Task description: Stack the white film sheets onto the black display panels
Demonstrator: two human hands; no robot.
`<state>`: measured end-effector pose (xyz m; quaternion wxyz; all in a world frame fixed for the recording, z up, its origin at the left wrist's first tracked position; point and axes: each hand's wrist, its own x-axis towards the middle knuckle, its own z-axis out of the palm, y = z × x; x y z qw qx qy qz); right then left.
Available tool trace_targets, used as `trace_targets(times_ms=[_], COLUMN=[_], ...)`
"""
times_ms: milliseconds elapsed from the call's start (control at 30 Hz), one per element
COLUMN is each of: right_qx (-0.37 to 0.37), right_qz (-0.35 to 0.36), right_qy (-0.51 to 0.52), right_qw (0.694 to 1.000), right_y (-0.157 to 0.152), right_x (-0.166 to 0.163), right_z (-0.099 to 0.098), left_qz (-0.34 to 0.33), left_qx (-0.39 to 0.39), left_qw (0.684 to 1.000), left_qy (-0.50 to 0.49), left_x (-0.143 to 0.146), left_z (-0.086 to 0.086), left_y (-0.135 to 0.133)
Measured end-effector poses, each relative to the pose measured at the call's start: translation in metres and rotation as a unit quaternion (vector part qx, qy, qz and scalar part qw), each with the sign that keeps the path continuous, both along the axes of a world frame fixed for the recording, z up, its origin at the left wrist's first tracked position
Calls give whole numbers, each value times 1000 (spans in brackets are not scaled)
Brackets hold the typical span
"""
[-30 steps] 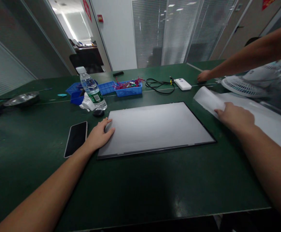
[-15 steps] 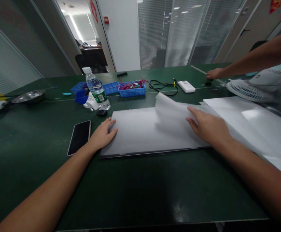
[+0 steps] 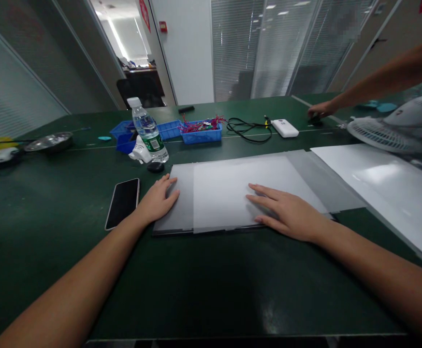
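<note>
A flat grey panel (image 3: 180,203) with a dark frame lies on the green table (image 3: 196,280). A thin white translucent sheet (image 3: 232,186) lies on top of it, shifted right so that its right part overhangs the panel. My left hand (image 3: 157,199) rests flat on the panel's left edge, fingers spread, open. My right hand (image 3: 286,212) lies palm down on the sheet near the panel's front edge, fingers stretched out to the left, open.
A black phone (image 3: 123,202) lies left of the panel. Behind stand a water bottle (image 3: 149,131), blue trays (image 3: 199,131), a black cable (image 3: 249,129) and a white box (image 3: 285,128). A white sheet stack (image 3: 385,183) and a fan (image 3: 395,128) are at right. Another person's hand (image 3: 319,110) touches the far table.
My right hand took a sheet from the stack at right, dragged it left over the panel and now presses it flat. My left hand stayed on the panel's left edge.
</note>
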<state>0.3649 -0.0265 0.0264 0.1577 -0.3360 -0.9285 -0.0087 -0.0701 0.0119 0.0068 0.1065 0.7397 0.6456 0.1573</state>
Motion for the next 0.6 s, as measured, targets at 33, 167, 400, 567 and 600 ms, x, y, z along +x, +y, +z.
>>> trace_targets(times_ms=[33, 167, 400, 567, 600], right_qx=[-2, 8, -16, -54, -55], right_qz=[-1, -66, -255, -286, -283], right_qy=[11, 47, 19, -12, -17], right_qw=[1000, 997, 967, 957, 957], right_y=[1, 12, 51, 58, 58], right_x=[1, 15, 69, 79, 77], right_z=[1, 4, -7, -17, -17], left_qz=[-1, -8, -28, -41, -43], left_qx=[1, 5, -5, -7, -6], left_qw=[1000, 1000, 1000, 999, 999], left_qy=[0, -4, -3, 1, 3], left_x=[0, -3, -6, -7, -7], left_z=[-1, -3, -2, -2, -2], left_y=[0, 1, 1, 1, 0])
